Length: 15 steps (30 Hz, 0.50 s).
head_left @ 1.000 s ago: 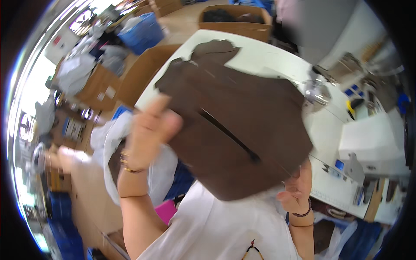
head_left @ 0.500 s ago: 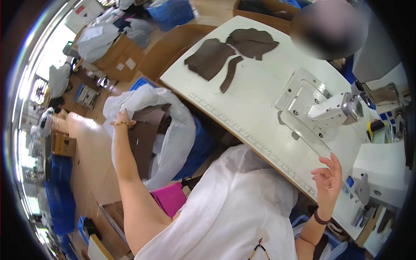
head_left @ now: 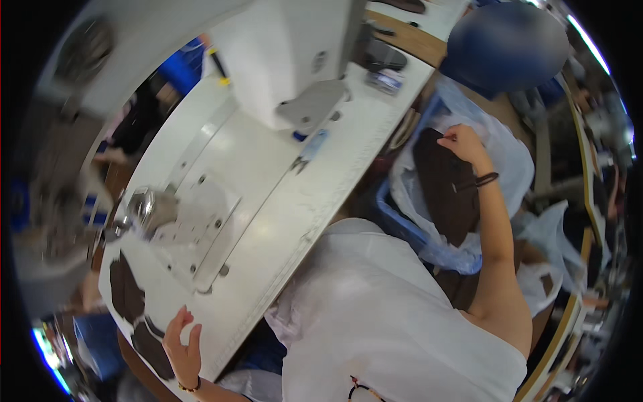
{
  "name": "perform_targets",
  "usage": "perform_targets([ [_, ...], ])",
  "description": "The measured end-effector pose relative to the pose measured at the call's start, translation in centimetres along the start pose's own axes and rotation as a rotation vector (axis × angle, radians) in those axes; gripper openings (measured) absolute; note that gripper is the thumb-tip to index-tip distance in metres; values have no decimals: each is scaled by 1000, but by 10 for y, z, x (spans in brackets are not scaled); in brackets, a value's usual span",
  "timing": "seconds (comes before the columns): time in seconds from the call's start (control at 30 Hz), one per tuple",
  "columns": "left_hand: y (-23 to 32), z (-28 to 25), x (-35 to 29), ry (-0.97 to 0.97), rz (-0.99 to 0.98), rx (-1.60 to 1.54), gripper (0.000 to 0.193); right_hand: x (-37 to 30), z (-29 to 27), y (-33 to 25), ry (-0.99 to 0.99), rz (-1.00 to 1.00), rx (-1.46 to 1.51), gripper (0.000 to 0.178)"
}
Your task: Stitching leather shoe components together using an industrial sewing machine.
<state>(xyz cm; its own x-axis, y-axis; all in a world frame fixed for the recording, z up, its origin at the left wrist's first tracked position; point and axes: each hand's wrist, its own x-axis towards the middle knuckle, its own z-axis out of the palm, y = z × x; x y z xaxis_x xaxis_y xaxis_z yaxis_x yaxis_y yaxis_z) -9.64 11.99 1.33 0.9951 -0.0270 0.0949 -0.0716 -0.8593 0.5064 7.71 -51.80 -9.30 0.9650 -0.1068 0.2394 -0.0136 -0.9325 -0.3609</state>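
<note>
My right hand (head_left: 463, 145) is at the right, over a lined blue basket (head_left: 383, 202). Its fingers are pinched at the upper edge of a dark brown leather-like piece (head_left: 447, 191), which lies in the basket on a whitish plastic bag (head_left: 507, 144). My left hand (head_left: 183, 347) hovers at the lower left over the white table (head_left: 268, 221), thumb and fingers apart, holding nothing. Close beside it lie more flat brown pieces, one at the table's left end (head_left: 126, 289) and another (head_left: 153, 350) partly behind the hand.
A white sewing machine (head_left: 274, 60) stands on the table, with a metal post (head_left: 151, 206) farther left. Small snips (head_left: 301, 163) lie near its base. Another person (head_left: 506, 47) is at the far right. A clear plastic bag (head_left: 556, 234) hangs beside the basket.
The view has swung to the right. My left hand has left the white bag of brown pieces and is over the table. My right hand has moved from above the table to the right-hand basket.
</note>
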Motion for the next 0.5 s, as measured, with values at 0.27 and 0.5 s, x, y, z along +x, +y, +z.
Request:
perform_targets([
  [0.27,42,20,45,-263,212,-86,36,-103,52,67,151,517,-355,89],
  [0.5,47,31,55,-333,284,-162,35,-117,87,97,303,686,59,35],
])
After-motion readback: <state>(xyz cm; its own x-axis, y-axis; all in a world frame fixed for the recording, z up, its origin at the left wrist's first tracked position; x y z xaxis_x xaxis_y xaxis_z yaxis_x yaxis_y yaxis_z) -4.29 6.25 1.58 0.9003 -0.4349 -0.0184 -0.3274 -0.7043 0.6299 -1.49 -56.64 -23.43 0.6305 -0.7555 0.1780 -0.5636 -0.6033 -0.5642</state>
